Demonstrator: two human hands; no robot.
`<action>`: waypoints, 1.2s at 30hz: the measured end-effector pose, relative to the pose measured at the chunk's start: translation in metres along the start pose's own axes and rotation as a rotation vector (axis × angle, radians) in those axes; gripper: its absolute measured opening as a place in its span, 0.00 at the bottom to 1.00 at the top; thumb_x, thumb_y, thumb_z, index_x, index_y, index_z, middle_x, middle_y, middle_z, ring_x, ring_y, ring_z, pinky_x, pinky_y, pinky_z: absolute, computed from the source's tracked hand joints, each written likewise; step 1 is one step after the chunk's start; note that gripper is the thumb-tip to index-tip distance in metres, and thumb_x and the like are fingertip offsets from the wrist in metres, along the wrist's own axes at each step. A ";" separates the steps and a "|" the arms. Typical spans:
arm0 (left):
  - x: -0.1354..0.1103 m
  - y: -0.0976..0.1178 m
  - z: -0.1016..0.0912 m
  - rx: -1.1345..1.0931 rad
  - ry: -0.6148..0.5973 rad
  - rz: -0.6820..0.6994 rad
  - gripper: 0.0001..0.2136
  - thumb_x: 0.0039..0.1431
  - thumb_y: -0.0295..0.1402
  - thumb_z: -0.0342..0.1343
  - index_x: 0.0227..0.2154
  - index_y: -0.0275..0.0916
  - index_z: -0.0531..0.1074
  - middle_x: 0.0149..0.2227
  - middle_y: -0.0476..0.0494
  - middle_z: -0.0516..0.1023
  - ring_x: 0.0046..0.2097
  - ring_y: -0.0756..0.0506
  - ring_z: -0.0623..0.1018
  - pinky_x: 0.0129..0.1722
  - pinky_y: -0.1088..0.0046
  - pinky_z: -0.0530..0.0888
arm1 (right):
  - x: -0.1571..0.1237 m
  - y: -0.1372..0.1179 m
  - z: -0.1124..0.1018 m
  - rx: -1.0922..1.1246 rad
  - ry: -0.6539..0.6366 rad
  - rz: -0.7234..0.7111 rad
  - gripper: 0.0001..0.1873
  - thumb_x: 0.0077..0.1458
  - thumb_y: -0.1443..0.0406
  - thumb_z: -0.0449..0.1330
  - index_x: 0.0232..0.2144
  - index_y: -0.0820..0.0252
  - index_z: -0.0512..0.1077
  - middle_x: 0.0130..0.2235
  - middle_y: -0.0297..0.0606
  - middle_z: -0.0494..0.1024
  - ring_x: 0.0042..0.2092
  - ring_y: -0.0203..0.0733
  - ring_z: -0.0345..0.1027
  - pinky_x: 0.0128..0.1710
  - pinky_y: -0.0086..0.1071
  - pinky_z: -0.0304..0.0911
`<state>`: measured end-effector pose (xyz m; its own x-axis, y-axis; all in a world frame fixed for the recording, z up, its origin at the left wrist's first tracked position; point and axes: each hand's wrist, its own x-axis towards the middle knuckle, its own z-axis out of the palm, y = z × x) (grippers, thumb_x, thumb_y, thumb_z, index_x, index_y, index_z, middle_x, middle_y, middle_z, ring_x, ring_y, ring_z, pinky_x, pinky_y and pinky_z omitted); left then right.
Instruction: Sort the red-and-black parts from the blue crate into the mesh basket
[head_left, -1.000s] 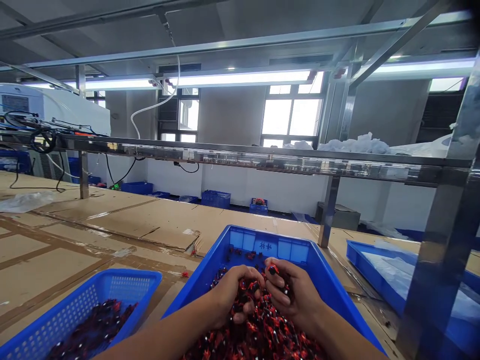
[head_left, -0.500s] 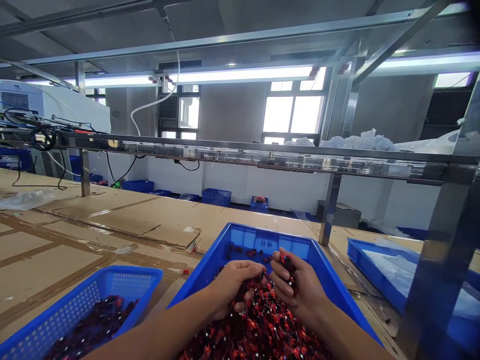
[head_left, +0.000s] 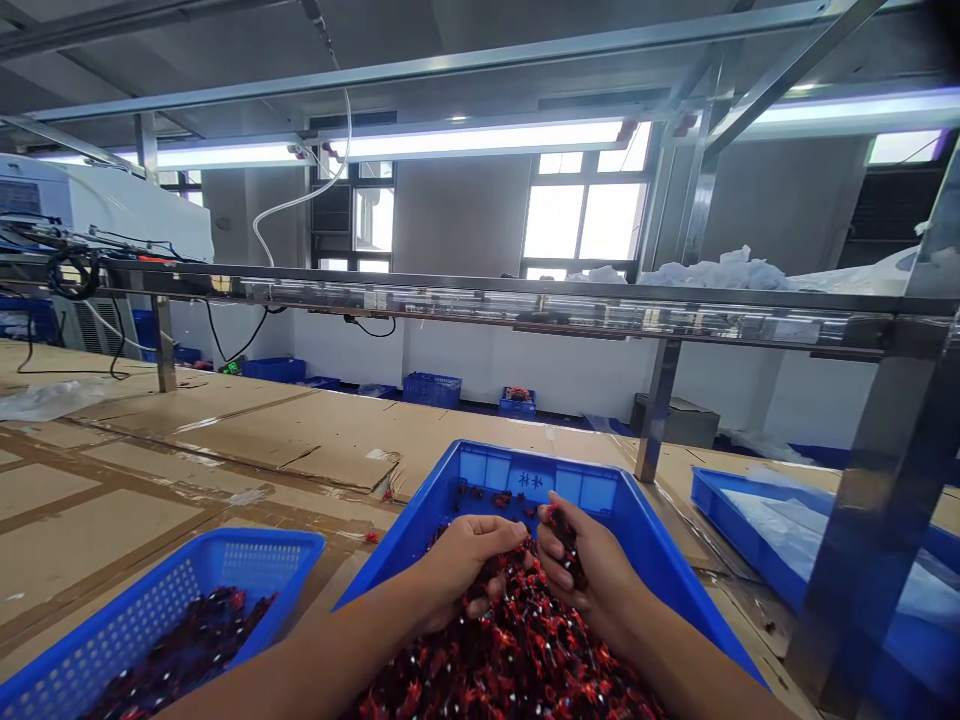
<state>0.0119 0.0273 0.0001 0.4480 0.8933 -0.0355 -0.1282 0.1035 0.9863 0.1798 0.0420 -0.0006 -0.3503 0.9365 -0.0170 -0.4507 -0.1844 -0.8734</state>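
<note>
Both my hands are down in a deep blue plastic tray (head_left: 525, 470) that holds a heap of small red-and-black parts (head_left: 517, 660), possibly wired components. My left hand (head_left: 469, 570) is cupped with curled fingers over the heap, and parts show under it. My right hand (head_left: 589, 570) is closed around a small clump of these parts (head_left: 564, 545), which sticks out above the fingers. A few more parts lie scattered at the tray's far end.
To the left stands a blue mesh basket (head_left: 247, 560) of similar dark red parts. A blue tray (head_left: 750, 490) lined with white plastic lies to the right, beside a steel frame leg (head_left: 877, 500). Cardboard (head_left: 300, 440) covers the bench, with an overhead steel shelf above.
My right hand now holds a bigger clump than a second ago, and both hands stay in the heap. The whole view has shifted slightly upward in the frame.
</note>
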 end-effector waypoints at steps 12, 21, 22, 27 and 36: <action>0.002 -0.002 -0.001 0.017 0.016 0.020 0.19 0.53 0.50 0.61 0.33 0.38 0.68 0.28 0.50 0.73 0.16 0.57 0.63 0.08 0.84 0.55 | -0.001 0.003 -0.002 -0.109 0.072 0.117 0.20 0.56 0.47 0.57 0.28 0.58 0.65 0.17 0.26 0.63 0.13 0.28 0.49 0.09 0.21 0.35; 0.004 -0.003 -0.002 -0.059 0.032 -0.004 0.21 0.52 0.52 0.61 0.33 0.37 0.68 0.23 0.54 0.67 0.17 0.57 0.61 0.09 0.84 0.51 | -0.009 -0.006 0.007 -0.168 -0.024 0.050 0.17 0.56 0.52 0.58 0.26 0.58 0.65 0.18 0.25 0.64 0.13 0.26 0.48 0.10 0.21 0.33; 0.004 -0.003 -0.003 -0.098 0.036 -0.010 0.21 0.51 0.52 0.61 0.33 0.37 0.68 0.24 0.54 0.66 0.17 0.57 0.61 0.10 0.84 0.51 | -0.008 -0.006 0.007 -0.282 -0.024 -0.009 0.18 0.55 0.51 0.59 0.25 0.57 0.65 0.16 0.23 0.61 0.12 0.27 0.46 0.10 0.22 0.34; 0.006 0.000 -0.007 -0.308 0.077 -0.076 0.22 0.52 0.51 0.61 0.34 0.35 0.69 0.24 0.54 0.65 0.19 0.59 0.60 0.12 0.87 0.48 | -0.010 -0.002 0.010 -1.005 0.041 -0.514 0.13 0.52 0.57 0.65 0.41 0.51 0.76 0.23 0.29 0.72 0.23 0.37 0.64 0.24 0.29 0.58; 0.005 -0.002 -0.004 -0.151 0.086 -0.021 0.27 0.50 0.59 0.57 0.33 0.35 0.71 0.25 0.52 0.66 0.19 0.57 0.61 0.12 0.84 0.50 | -0.014 0.007 0.008 -1.281 0.136 -0.762 0.14 0.55 0.59 0.63 0.45 0.47 0.77 0.30 0.34 0.80 0.32 0.47 0.73 0.33 0.35 0.62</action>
<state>0.0107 0.0332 -0.0029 0.3752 0.9238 -0.0764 -0.2539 0.1817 0.9500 0.1749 0.0249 -0.0028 -0.2594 0.7178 0.6461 0.5463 0.6607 -0.5147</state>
